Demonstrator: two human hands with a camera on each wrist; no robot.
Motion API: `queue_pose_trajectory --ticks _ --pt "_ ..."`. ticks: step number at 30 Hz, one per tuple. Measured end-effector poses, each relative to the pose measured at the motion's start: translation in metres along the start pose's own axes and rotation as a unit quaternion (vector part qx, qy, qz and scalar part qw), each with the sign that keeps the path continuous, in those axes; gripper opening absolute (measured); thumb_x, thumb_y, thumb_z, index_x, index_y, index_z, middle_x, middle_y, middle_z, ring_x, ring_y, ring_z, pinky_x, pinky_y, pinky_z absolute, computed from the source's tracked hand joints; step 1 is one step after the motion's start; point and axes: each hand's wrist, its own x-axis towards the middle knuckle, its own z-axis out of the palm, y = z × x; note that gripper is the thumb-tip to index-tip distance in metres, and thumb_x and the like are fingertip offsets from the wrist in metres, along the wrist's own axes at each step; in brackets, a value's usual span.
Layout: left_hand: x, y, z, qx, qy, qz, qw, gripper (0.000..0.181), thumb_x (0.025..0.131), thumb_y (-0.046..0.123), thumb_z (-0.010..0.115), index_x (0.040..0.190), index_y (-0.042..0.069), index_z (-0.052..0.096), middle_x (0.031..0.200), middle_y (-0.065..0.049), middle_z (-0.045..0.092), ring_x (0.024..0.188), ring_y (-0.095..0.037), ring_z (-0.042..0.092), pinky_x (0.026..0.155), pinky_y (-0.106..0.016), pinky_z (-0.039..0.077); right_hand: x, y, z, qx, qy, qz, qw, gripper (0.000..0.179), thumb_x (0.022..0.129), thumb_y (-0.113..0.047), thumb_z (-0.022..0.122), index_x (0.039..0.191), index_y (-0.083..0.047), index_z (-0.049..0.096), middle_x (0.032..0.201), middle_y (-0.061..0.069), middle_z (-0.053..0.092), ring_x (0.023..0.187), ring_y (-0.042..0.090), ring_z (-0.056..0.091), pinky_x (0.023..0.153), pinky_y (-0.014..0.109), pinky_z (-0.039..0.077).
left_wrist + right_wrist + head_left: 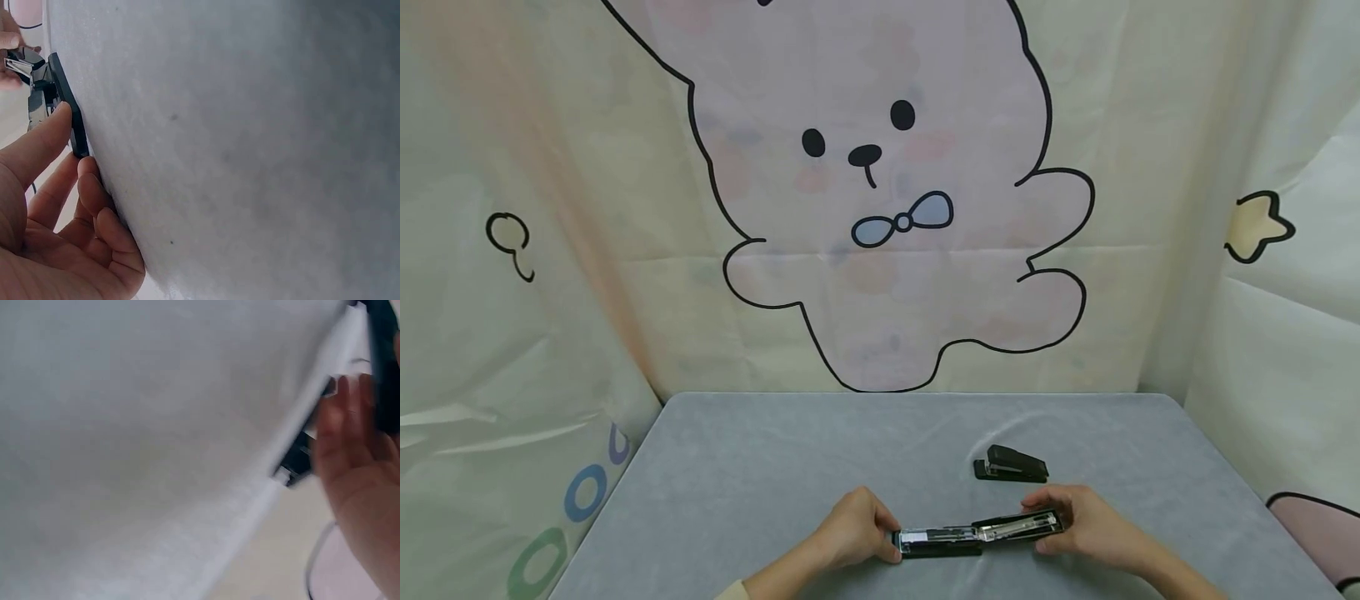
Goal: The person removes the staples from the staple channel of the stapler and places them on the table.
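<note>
A black stapler (938, 548) lies opened out on the grey cloth, its metal staple channel facing up. My left hand (859, 531) pinches the left end of its base between thumb and fingers; the left wrist view shows the thumb on the dark base (69, 94). With its fingers around the raised right end of the top arm, my right hand (1090, 527) holds that part tilted slightly up. Behind the right hand stands a second black stapler (1011, 465), folded together and untouched. The right wrist view is blurred, with the held arm (384, 369) partly cut off.
A grey cloth (775, 450) covers the table. Pale curtains with printed cartoon figures hang behind and at both sides, and the printed bear (880, 275) is on the back one. The table's rear edge meets that curtain.
</note>
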Motion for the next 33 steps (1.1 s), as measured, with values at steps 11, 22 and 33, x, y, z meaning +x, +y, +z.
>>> queue_pose_trajectory --ticks 11,22,33 --pt "0.002 -0.002 -0.002 -0.004 -0.002 0.008 1.0 0.023 0.064 -0.007 0.093 0.082 0.004 0.082 0.055 0.004 0.057 0.053 -0.01 0.043 0.051 -0.025 0.03 -0.001 -0.047 -0.012 -0.074 0.042 -0.084 0.9928 0.052 0.091 -0.019 0.083 0.136 -0.005 0.062 0.129 0.006 0.069 0.117 0.01 0.064 0.091 0.03 0.054" --pt "0.002 -0.002 -0.001 -0.008 -0.002 -0.008 0.9999 0.023 0.065 -0.007 0.092 0.081 0.005 0.082 0.055 0.004 0.056 0.054 -0.009 0.042 0.051 -0.025 0.03 0.013 -0.08 0.019 0.009 0.057 -0.01 0.9983 0.043 0.094 -0.023 0.079 0.131 -0.005 0.065 0.12 0.014 0.07 0.097 0.014 0.069 0.078 0.031 0.058" --pt "0.001 -0.002 0.001 -0.015 -0.004 -0.017 0.9997 0.024 0.065 -0.008 0.092 0.082 0.006 0.082 0.056 0.003 0.059 0.053 -0.009 0.044 0.051 -0.025 0.031 0.036 -0.056 0.065 0.162 -0.04 0.051 0.9847 0.051 0.097 -0.017 0.072 0.134 0.016 0.056 0.1 0.007 0.071 0.081 0.016 0.067 0.064 0.032 0.056"
